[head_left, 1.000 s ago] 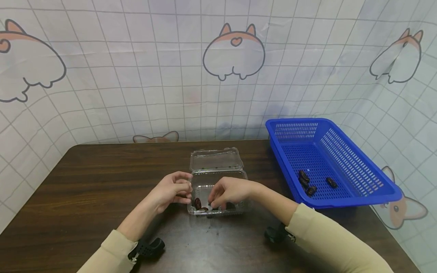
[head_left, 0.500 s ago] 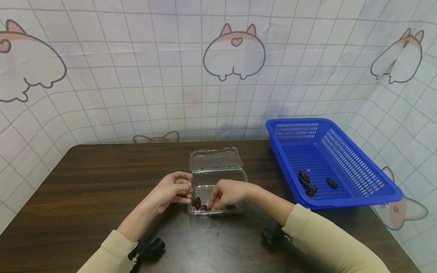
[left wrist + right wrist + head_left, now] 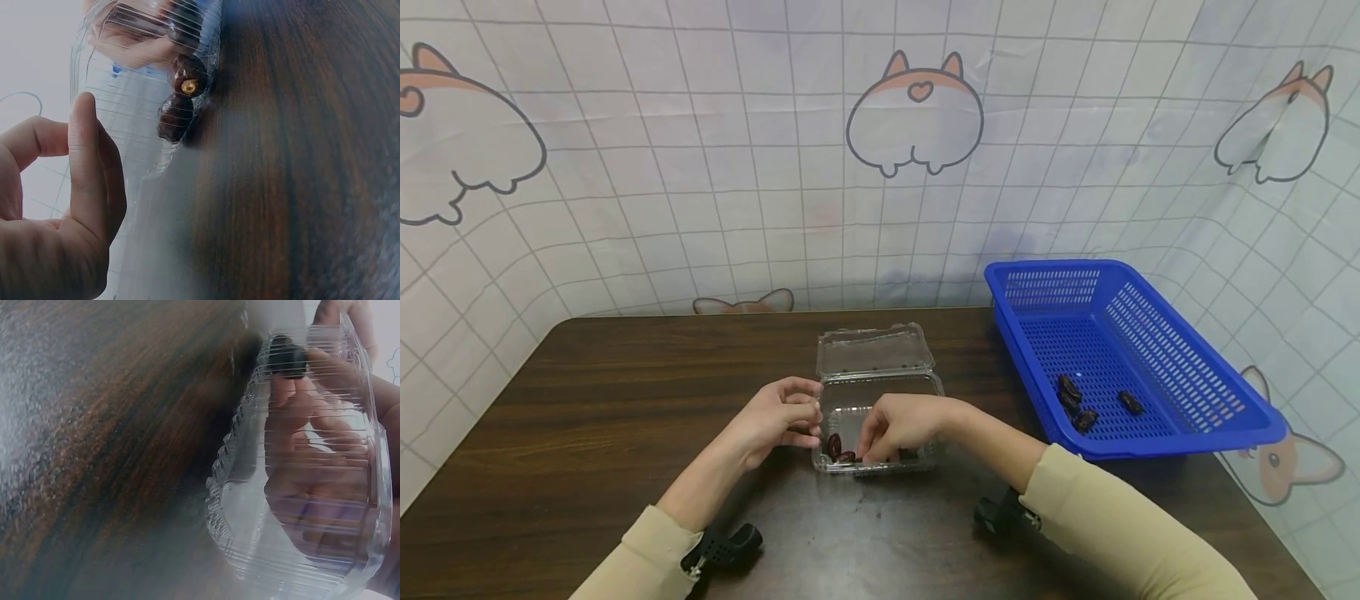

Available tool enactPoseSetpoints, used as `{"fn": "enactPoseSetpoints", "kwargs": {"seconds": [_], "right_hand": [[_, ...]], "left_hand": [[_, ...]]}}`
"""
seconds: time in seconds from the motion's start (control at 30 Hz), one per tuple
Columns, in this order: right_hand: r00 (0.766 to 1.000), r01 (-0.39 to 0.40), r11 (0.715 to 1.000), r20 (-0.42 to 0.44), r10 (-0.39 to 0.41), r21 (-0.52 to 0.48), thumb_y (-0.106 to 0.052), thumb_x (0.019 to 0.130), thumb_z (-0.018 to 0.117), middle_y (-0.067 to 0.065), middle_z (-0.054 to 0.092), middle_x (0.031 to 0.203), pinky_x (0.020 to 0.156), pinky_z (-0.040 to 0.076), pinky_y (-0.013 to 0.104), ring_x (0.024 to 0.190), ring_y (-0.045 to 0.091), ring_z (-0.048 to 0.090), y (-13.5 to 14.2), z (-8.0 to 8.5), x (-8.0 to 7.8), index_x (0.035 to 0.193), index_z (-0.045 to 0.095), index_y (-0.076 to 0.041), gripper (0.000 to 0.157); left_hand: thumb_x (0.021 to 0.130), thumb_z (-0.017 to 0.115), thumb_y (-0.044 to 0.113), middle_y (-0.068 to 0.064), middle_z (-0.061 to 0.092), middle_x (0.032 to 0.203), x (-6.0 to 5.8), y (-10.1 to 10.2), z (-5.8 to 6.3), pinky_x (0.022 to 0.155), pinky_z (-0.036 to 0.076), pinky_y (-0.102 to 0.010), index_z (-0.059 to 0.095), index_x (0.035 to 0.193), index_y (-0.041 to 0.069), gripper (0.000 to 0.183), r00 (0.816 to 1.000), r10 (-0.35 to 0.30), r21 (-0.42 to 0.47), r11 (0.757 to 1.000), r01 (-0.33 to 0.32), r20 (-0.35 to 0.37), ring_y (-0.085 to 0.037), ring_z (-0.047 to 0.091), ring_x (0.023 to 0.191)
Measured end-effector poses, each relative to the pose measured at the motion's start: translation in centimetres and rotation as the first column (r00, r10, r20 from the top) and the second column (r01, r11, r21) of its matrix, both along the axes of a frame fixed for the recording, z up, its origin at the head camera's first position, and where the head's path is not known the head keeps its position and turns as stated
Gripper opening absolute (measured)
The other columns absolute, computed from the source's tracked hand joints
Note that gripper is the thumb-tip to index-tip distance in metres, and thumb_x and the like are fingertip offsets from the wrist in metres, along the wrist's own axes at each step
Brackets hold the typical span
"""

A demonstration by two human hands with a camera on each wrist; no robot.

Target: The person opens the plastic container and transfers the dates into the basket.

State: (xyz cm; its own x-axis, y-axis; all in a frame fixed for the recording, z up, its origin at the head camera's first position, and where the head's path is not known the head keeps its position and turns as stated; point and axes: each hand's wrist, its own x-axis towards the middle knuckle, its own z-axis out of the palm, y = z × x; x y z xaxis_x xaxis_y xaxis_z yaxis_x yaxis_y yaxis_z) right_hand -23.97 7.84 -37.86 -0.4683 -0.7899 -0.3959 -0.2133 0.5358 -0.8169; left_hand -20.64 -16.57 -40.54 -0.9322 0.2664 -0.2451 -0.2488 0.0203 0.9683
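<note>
In the head view, a clear plastic clamshell box (image 3: 848,417) stands on the table with its lid (image 3: 875,350) folded back. Glossy brown dates (image 3: 835,446) lie along its front left corner, and one (image 3: 175,117) shows through the wall in the left wrist view. My right hand (image 3: 904,425) reaches down into the box, fingertips low by the front wall, pinching a dark date (image 3: 287,357); its fingers partly hide what lies there. My left hand (image 3: 781,417) rests against the box's left rim, fingers loosely bent and gripping nothing.
A blue perforated basket (image 3: 1180,358) stands at the table's right side, with a few dates (image 3: 1130,402) on its floor. The brown wooden table (image 3: 647,400) reaches back to a wall covering printed with cartoon dogs (image 3: 914,125).
My right hand has moved slightly lower and left inside the box, and the date beside its fingertips has shifted a little. The left hand, box and basket have stayed put.
</note>
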Motion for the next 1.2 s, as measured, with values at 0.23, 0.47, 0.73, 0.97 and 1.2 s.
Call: {"fn": "enactPoseSetpoints", "kwargs": {"seconds": [0.23, 0.47, 0.73, 0.97, 1.2], "right_hand": [[0.997, 0.036, 0.999, 0.064, -0.036, 0.003, -0.011, 0.092, 0.075, 0.000, 0.068, 0.073, 0.048, 0.038, 0.023, 0.063, 0.012, 0.058, 0.34, -0.10, -0.29, 0.100, 0.079, -0.006, 0.010], [0.993, 0.043, 0.999, 0.111, -0.041, -0.016, -0.011, 0.093, 0.072, 0.000, 0.067, 0.076, 0.051, 0.042, 0.024, 0.066, 0.012, 0.059, 0.52, 0.01, -0.26, 0.104, 0.078, -0.006, 0.013], [0.989, 0.040, 0.998, 0.145, -0.034, -0.040, -0.006, 0.093, 0.070, 0.000, 0.066, 0.075, 0.050, 0.041, 0.023, 0.066, 0.013, 0.057, 0.43, -0.06, -0.21, 0.102, 0.076, -0.004, 0.011], [0.990, 0.064, 0.996, 0.133, -0.056, -0.059, -0.008, 0.095, 0.067, 0.001, 0.066, 0.077, 0.050, 0.041, 0.023, 0.065, 0.012, 0.057, 0.46, -0.23, -0.18, 0.110, 0.077, -0.002, 0.019], [0.983, 0.111, 0.991, 0.154, -0.099, -0.077, -0.007, 0.095, 0.063, 0.003, 0.064, 0.077, 0.050, 0.041, 0.023, 0.064, 0.013, 0.056, 0.57, -0.16, -0.22, 0.112, 0.075, 0.000, 0.022]], "left_hand": [[0.092, 0.057, -0.004, -0.011, 0.059, 0.096, 0.04, 0.05, 0.04, 0.067, 0.063, -0.031, 0.044, 0.139, -0.010, 0.049, 1.000, -0.001, -0.002, 1.000, 0.001, -0.002, -0.018, 0.063, 0.074], [0.092, 0.056, -0.004, -0.011, 0.058, 0.096, 0.05, 0.06, 0.05, 0.067, 0.063, -0.031, 0.043, 0.139, -0.010, 0.050, 1.000, -0.001, -0.005, 1.000, 0.001, -0.002, -0.018, 0.062, 0.075], [0.092, 0.056, -0.004, -0.011, 0.059, 0.096, 0.07, 0.08, 0.10, 0.066, 0.062, -0.030, 0.043, 0.139, -0.010, 0.049, 1.000, -0.005, -0.008, 1.000, 0.005, -0.005, -0.018, 0.062, 0.075], [0.092, 0.057, -0.004, -0.011, 0.059, 0.097, 0.11, 0.08, 0.10, 0.066, 0.063, -0.031, 0.043, 0.139, -0.010, 0.049, 1.000, 0.002, -0.013, 1.000, -0.002, -0.003, -0.019, 0.062, 0.075], [0.092, 0.057, -0.004, -0.011, 0.059, 0.097, 0.06, 0.14, 0.11, 0.066, 0.063, -0.031, 0.043, 0.139, -0.010, 0.050, 1.000, 0.002, -0.012, 1.000, -0.002, -0.007, -0.019, 0.063, 0.075]]}}
